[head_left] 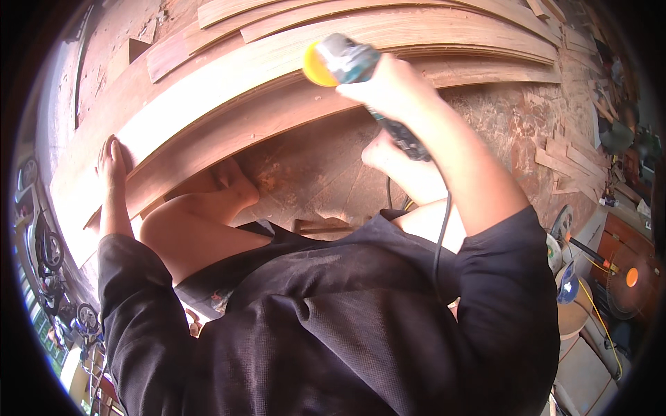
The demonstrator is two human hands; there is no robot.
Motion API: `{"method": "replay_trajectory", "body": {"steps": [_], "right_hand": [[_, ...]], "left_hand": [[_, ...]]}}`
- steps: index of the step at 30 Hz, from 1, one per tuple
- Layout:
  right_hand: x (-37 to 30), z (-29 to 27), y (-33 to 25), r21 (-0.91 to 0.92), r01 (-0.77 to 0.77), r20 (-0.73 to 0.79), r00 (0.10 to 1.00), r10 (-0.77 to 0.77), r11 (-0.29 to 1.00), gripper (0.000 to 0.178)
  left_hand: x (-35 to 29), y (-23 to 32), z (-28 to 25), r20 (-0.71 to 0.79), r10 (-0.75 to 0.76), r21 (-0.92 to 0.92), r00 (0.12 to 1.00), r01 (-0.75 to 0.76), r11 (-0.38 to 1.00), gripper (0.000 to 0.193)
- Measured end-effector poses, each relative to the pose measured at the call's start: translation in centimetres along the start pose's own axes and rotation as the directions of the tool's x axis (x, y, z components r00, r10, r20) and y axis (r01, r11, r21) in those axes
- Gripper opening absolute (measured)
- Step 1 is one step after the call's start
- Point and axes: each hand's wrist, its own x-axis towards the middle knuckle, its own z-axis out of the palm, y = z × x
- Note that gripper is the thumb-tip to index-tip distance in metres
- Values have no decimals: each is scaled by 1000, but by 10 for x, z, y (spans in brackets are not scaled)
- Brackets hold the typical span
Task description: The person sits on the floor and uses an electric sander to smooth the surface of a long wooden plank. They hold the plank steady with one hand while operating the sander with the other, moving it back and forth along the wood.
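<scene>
My right hand (397, 89) is wrapped round a teal and grey angle grinder (355, 62), slightly blurred. A yellow disc (317, 66) at its head is over the long pale wooden board (229, 87); I cannot tell whether they touch. From the tool's rear a dark cord (444, 239) runs down past my right arm. Over at the left end, my left hand (111, 165) rests on the board near its close edge, fingers stretched out and lying on the wood. Part of the palm is hidden from view.
More long boards (291, 24) lie stacked beyond. Wood offcuts (572, 163) are scattered on the dusty floor (485, 132) at right. A fan (628, 277) and a yellow cord (596, 312) are at lower right. Motorbikes (52, 256) stand at far left. My bare legs are beside the boards.
</scene>
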Motion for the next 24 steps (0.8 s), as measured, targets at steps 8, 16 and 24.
{"method": "replay_trajectory", "body": {"steps": [8, 16, 24], "right_hand": [[29, -57, 140, 161, -298, -212, 921, 328, 941, 69], [45, -19, 42, 189, -132, -136, 978, 159, 973, 60], [29, 65, -116, -55, 116, -5, 993, -117, 992, 76]], "left_hand": [[7, -13, 9, 23, 27, -42, 999, -26, 999, 55], [4, -1, 2, 8, -4, -32, 1000, 5, 999, 56], [-5, 21, -8, -9, -15, 20, 1000, 16, 1000, 57]]}}
